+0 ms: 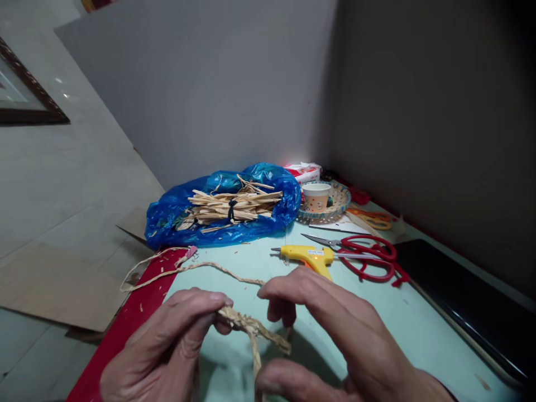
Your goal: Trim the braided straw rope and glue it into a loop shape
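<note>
My left hand [167,340] is closed, its thumb and fingertips pinching a braided piece of dried plant fibre [240,321]. The braid's other end points right, and a loose flat strand [256,354] hangs from its middle. My right hand [339,329] is just to the right with thumb and fingers spread apart; its thumb tip overlaps the lower part of that strand, and I cannot tell whether they touch. Beyond the hands, a thin twisted cord [209,265] of similar fibre loops leftward across the table, with a pink piece [191,253] beside one end.
Behind lies a blue plastic bag [163,223] bearing a tied bundle of dried strips [234,206]. A yellow glue gun [307,254], red-handled scissors [368,254], a woven tray [341,204] with a paper cup [316,196], and a black flat object [464,301] stand around. Grey panels [234,84] enclose the back.
</note>
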The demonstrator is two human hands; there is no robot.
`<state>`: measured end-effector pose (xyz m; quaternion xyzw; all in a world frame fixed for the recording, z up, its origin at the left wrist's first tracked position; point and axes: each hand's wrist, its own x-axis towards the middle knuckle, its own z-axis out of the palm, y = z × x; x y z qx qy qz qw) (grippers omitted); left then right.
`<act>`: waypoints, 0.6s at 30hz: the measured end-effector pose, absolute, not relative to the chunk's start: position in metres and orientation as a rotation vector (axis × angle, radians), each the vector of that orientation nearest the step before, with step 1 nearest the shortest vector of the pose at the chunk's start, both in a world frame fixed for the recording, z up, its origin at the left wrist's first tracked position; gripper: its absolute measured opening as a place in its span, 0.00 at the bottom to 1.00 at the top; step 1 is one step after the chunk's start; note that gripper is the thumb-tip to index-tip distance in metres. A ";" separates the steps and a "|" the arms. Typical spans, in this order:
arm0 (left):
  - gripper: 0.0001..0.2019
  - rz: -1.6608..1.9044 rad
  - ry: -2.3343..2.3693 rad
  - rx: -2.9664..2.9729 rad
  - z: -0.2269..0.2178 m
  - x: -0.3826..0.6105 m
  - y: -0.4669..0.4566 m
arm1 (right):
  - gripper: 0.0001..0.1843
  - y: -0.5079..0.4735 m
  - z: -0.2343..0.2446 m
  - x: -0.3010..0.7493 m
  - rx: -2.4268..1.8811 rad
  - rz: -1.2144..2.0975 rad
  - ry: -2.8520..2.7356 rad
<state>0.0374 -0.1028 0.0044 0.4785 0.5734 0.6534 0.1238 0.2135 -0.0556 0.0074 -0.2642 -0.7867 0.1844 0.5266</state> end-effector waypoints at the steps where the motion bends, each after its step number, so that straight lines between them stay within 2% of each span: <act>1: 0.06 1.934 1.688 1.455 0.003 0.039 -0.101 | 0.19 -0.055 0.007 0.213 -0.603 0.408 -1.889; 3: 0.05 1.993 1.725 1.594 0.000 0.040 -0.097 | 0.17 -0.053 0.005 0.210 -0.551 0.367 -1.927; 7: 0.09 2.011 1.773 1.722 -0.002 0.041 -0.093 | 0.02 -0.050 0.000 0.205 -0.494 0.357 -1.951; 14: 0.09 2.003 1.763 1.742 -0.005 0.041 -0.092 | 0.02 -0.050 0.000 0.204 -0.548 0.368 -1.966; 18: 0.12 1.962 1.705 1.782 -0.006 0.041 -0.091 | 0.08 -0.051 -0.002 0.209 -0.582 0.329 -1.942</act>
